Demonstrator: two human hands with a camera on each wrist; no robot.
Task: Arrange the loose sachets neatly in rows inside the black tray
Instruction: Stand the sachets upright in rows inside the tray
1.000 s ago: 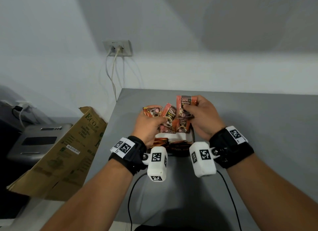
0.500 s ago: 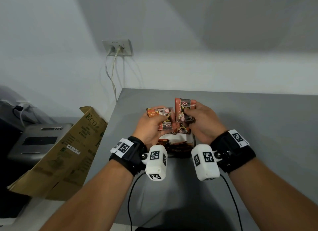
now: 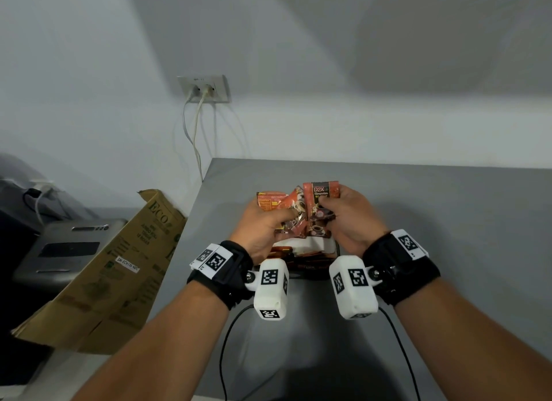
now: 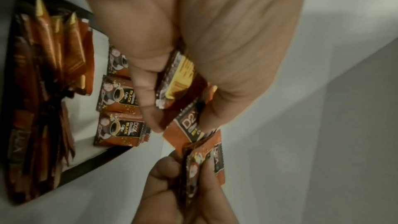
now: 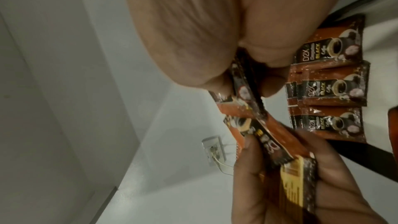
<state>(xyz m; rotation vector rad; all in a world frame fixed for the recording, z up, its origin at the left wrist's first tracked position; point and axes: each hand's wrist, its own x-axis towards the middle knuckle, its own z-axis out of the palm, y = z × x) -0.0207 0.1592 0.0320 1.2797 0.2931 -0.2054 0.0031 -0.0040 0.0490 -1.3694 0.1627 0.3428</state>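
My left hand [image 3: 268,221] grips a fan of orange-and-black coffee sachets [image 3: 277,202] above the far end of the black tray [image 3: 310,273]. My right hand [image 3: 343,215] pinches another sachet [image 3: 322,193] upright beside them, touching the left bunch. In the left wrist view the tray [image 4: 90,164] holds a row of square sachets [image 4: 118,132] on its white floor and a row of long stick sachets [image 4: 51,57]. The same square sachets [image 5: 336,88] lie side by side in the right wrist view. Much of the tray is hidden by my hands in the head view.
The grey table [image 3: 448,221] stretches right and far of the tray. A flattened cardboard box [image 3: 119,269] leans off the table's left edge beside a grey machine [image 3: 65,248]. A wall socket [image 3: 204,88] with cables hangs behind. Black wrist cables [image 3: 227,341] trail toward me.
Both hands have drawn closer together over the tray. The left bunch of sachets has closed up against the sachet in my right hand.
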